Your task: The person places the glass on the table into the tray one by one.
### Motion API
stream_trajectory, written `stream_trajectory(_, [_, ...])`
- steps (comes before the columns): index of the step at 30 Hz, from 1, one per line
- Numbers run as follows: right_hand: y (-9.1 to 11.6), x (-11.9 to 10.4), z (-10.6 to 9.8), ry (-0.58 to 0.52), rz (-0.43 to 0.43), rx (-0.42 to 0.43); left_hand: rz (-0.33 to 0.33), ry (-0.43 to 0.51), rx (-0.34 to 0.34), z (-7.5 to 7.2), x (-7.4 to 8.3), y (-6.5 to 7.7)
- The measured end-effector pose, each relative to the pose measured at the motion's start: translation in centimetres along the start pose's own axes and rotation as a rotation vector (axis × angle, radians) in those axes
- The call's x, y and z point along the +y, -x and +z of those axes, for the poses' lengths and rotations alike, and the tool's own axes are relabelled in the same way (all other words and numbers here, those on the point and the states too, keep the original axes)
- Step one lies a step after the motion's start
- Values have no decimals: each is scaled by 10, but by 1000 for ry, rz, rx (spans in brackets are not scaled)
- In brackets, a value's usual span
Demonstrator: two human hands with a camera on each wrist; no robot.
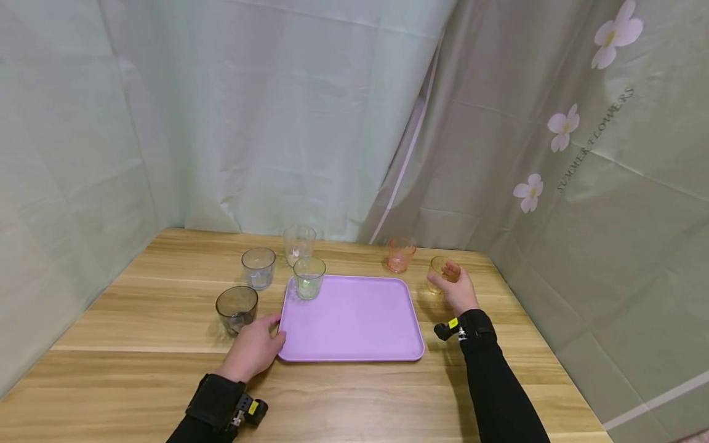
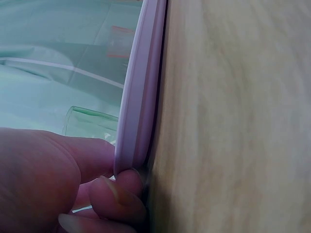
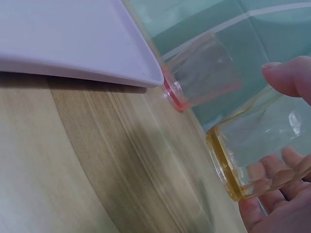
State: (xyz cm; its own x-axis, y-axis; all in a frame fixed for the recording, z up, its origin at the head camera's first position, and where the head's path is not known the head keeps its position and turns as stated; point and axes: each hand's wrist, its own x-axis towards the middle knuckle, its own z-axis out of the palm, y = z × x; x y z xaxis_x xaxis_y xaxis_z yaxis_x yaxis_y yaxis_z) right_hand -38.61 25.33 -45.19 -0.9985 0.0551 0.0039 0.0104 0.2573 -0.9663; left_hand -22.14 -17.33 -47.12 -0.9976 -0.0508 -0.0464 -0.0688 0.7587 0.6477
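My left hand (image 1: 253, 349) pinches the left edge of a lilac tray (image 1: 354, 320), thumb over the rim and fingertips low beside it. Around the yellow glass (image 3: 262, 141), right of the tray, is my right hand (image 1: 458, 292). Its thumb stands a little off the glass in the right wrist view, while its fingers show through the far wall. A green glass (image 1: 308, 283) stands upright in the tray's back left corner. Close to my left hand is a dark grey glass (image 1: 237, 307).
Left of the tray is a bluish glass (image 1: 258, 271), with a clear glass (image 1: 299, 246) behind it. A red glass (image 1: 400, 255) stands beyond the tray's back right corner. Curtains (image 1: 288, 111) enclose the wooden table (image 1: 354, 400) at the back and sides.
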Motion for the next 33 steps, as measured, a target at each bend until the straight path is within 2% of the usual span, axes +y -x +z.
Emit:
stream_trajectory(7, [1, -4, -1, 18, -3, 7, 1, 6, 3, 1, 1, -1])
stream_trajectory(17, [4, -10, 0, -9, -27, -6, 29, 1, 23, 1, 0, 0])
stream_trajectory(33, [8, -25, 4, -47, -51, 3, 29, 7, 19, 0, 2, 2])
